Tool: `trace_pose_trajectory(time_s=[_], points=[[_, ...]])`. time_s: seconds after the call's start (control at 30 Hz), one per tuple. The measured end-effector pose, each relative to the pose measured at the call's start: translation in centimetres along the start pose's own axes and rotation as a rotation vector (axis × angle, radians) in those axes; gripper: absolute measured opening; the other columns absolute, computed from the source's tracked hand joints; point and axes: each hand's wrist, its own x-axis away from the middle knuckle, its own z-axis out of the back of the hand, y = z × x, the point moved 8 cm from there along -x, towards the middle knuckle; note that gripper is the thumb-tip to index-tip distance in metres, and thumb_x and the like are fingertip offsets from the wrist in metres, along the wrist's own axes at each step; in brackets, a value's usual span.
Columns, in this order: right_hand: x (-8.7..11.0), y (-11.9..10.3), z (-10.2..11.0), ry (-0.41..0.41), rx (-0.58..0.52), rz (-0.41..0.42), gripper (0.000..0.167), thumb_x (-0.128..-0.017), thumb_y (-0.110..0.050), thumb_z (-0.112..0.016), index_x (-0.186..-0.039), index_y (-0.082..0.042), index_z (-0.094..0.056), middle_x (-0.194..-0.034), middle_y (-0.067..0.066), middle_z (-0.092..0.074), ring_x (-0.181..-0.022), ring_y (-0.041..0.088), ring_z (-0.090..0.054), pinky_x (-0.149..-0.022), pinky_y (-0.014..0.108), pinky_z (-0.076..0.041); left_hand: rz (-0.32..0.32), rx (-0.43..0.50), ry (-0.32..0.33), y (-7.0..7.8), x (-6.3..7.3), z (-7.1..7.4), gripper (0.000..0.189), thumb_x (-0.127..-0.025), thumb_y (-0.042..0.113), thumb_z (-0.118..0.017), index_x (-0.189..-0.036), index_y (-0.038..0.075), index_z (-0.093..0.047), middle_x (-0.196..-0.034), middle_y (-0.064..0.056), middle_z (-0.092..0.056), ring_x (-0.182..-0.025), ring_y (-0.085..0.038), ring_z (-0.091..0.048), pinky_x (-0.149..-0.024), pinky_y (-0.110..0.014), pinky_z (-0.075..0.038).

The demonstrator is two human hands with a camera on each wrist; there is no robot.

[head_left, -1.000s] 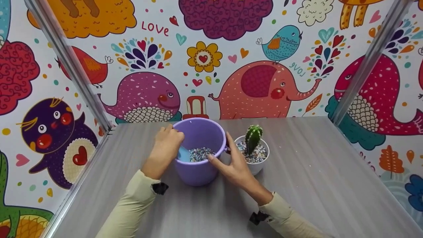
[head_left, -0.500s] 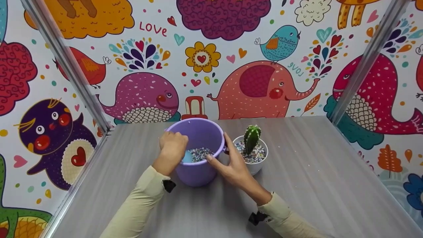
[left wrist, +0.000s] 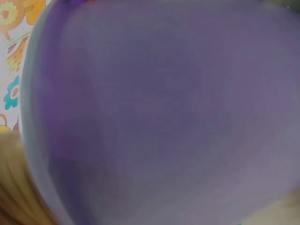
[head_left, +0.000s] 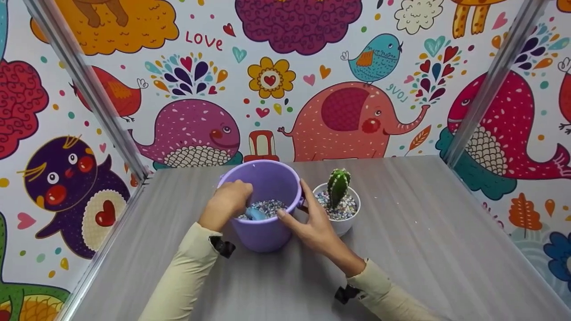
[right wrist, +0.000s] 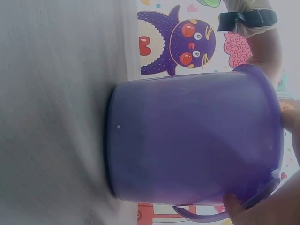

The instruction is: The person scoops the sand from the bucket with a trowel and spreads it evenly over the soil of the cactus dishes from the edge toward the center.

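A purple bucket [head_left: 267,234] stands upright on the table, with multicoloured gravel [head_left: 271,207] inside it. My left hand [head_left: 228,200] reaches over the bucket's left rim and grips a light blue scoop [head_left: 255,214], whose blade is down in the gravel; its handle is hidden by the hand. With thumb at the front rim and fingers along the right side, my right hand [head_left: 314,225] holds the bucket. The right wrist view shows the bucket's outer wall [right wrist: 192,140] and part of its handle [right wrist: 255,199]. Blurred purple bucket wall [left wrist: 164,103] nearly fills the left wrist view.
Just right of the bucket, close to my right fingers, stands a white pot [head_left: 343,225] of coloured gravel with a green cactus [head_left: 339,188]. A patterned wall [head_left: 267,44] closes off the back of the grey table [head_left: 424,249]. Metal posts rise at both back corners.
My left hand has worked inside the bucket, moving right and then back left. The scoop's blade has tipped flatter and pushed into the gravel. My right hand keeps its hold on the bucket.
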Motion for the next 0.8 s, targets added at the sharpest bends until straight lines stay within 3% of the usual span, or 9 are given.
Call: trace_pose_trajectory(time_s=[0.3,0.4,0.6,0.8], points=[[0.0,0.1,-0.1,-0.007,-0.021,-0.003,0.103,-0.094,-0.039,-0.085,-0.173,-0.015,-0.023,-0.173,0.017,-0.039,-0.155,0.040,-0.047,-0.123,0.054,-0.043,-0.001,0.130,0.015,-0.8,0.1,0.0,0.016,-0.083,-0.012,-0.076,-0.091,0.002,-0.080,-0.091,-0.014,-0.079,-0.080,-0.027,-0.070,-0.080,-0.045,-0.064],[0.0,0.2,-0.1,-0.010,-0.022,-0.005,0.103,-0.094,-0.039,-0.085,-0.173,-0.016,-0.023,-0.173,0.016,-0.038,-0.155,0.039,-0.046,-0.124,0.054,-0.043,0.005,0.204,0.040,-1.0,0.4,0.1,0.018,-0.086,-0.011,-0.075,-0.098,0.001,-0.082,-0.097,-0.015,-0.080,-0.085,-0.027,-0.073,-0.082,-0.045,-0.065],[0.0,0.3,-0.2,-0.010,-0.021,-0.004,0.102,-0.095,-0.038,-0.085,-0.173,-0.016,-0.023,-0.175,0.015,-0.037,-0.156,0.039,-0.046,-0.124,0.052,-0.043,-0.019,0.296,0.065,-1.3,0.7,0.3,0.019,-0.090,-0.007,-0.076,-0.109,-0.002,-0.080,-0.110,-0.019,-0.080,-0.106,-0.035,-0.075,-0.098,-0.051,-0.062],[0.0,0.2,-0.1,-0.016,-0.016,-0.013,0.103,-0.095,-0.039,-0.085,-0.173,-0.014,-0.023,-0.175,0.014,-0.036,-0.156,0.039,-0.046,-0.123,0.051,-0.044,-0.057,0.403,0.075,-1.4,0.9,0.5,0.018,-0.094,-0.002,-0.077,-0.110,0.002,-0.084,-0.109,-0.015,-0.083,-0.104,-0.031,-0.075,-0.096,-0.049,-0.063]])
